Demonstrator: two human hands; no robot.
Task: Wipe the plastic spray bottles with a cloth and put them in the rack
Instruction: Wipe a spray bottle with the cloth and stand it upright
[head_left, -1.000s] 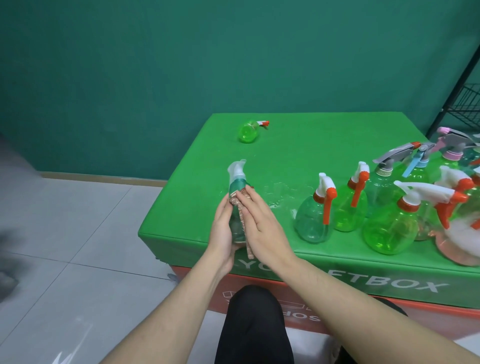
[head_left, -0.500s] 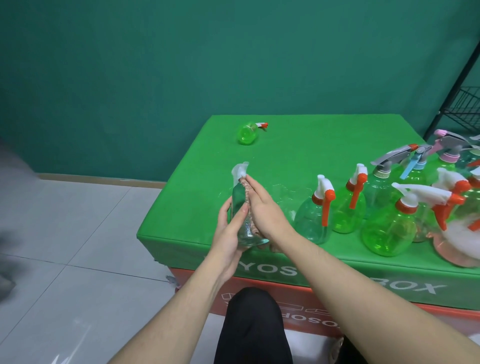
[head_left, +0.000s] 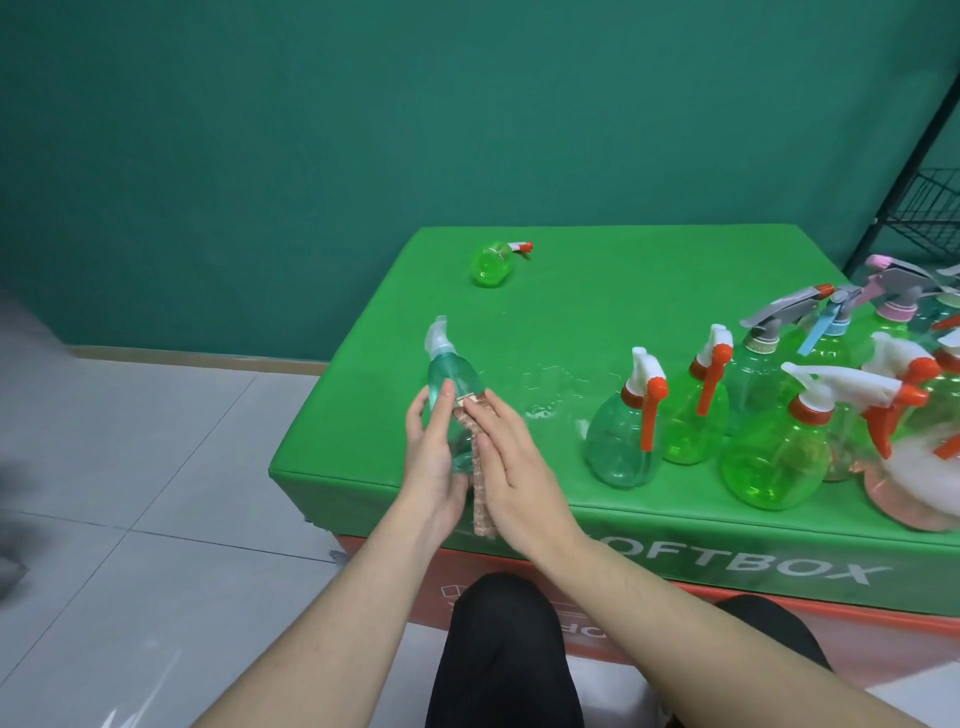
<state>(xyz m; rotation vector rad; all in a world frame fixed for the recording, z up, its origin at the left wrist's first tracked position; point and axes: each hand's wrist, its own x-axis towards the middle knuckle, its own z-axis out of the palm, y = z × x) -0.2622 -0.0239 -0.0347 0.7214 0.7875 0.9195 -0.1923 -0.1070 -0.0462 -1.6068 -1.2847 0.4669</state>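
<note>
Spray bottle (head_left: 451, 384), teal-clear with white nozzle, held upright over green box (head_left: 597, 291) near its front left corner. Left hand (head_left: 434, 457) grips bottle; right hand (head_left: 511, 457), fingers straight, presses brown cloth (head_left: 480, 488) against it. Teal wall, grey tiled floor. Box front reads "OFTBOX". Green bottles (head_left: 691, 415) stand along right edge; one bottle (head_left: 491, 264) lies near back left corner. Black rack (head_left: 930, 208) beyond right edge.

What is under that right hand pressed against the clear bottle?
A brownish checked cloth lies between the right hand and the clear teal-tinted spray bottle; the covered part of the bottle is hidden.
</note>
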